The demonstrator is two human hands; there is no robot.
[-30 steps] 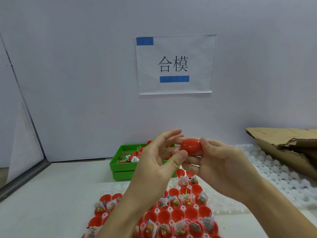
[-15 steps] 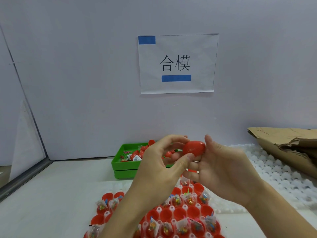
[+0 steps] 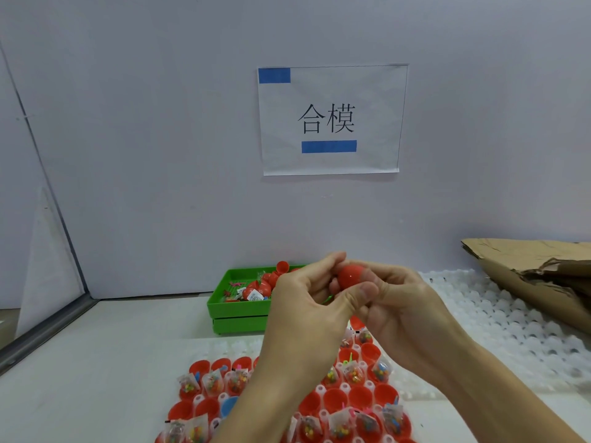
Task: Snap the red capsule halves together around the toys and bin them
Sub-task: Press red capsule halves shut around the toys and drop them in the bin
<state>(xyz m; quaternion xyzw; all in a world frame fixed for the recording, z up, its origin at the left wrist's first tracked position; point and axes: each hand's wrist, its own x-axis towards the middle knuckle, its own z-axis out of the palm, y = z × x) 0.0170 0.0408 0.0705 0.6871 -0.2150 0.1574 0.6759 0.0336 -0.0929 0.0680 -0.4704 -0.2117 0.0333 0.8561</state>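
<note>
- You are pinching one red capsule [image 3: 351, 277] between your left hand [image 3: 307, 302] and right hand [image 3: 396, 302], fingers curled round it; its seam is hidden.
- Beyond your left hand, the green bin [image 3: 236, 306] is holding several finished capsules.
- Below your hands, roughly two dozen open halves [image 3: 358, 394] are waiting, many holding bagged toys [image 3: 212, 383].

White paper sign [image 3: 332, 119] with black characters and blue tape strips on the pale wall [image 3: 144, 123], torn brown cardboard [image 3: 537, 273] at right, pale worktop [image 3: 96, 356]
</note>
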